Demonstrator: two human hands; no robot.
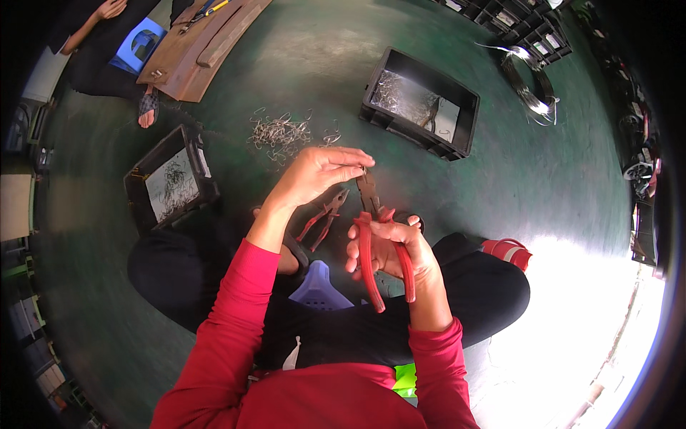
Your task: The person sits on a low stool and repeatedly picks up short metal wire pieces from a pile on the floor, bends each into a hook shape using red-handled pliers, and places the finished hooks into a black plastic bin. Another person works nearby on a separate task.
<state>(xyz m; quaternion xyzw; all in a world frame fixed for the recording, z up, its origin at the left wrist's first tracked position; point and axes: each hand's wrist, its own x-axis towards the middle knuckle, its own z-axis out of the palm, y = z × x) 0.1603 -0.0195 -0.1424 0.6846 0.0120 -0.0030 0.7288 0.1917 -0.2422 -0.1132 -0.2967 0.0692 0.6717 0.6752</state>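
No words, numbers or signs can be read. Pale labels [506, 18] stand on the stacked black crates [527, 33] at the upper right, but any print on them is too small and blurred to make out. A white strip [204, 163] shows on the side of the black bin [209, 190] at the left; whether it bears writing cannot be told.

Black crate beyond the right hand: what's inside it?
A pale liner bearing silvery bent wires and a dark, unclear item; whatever lies under them is covered.
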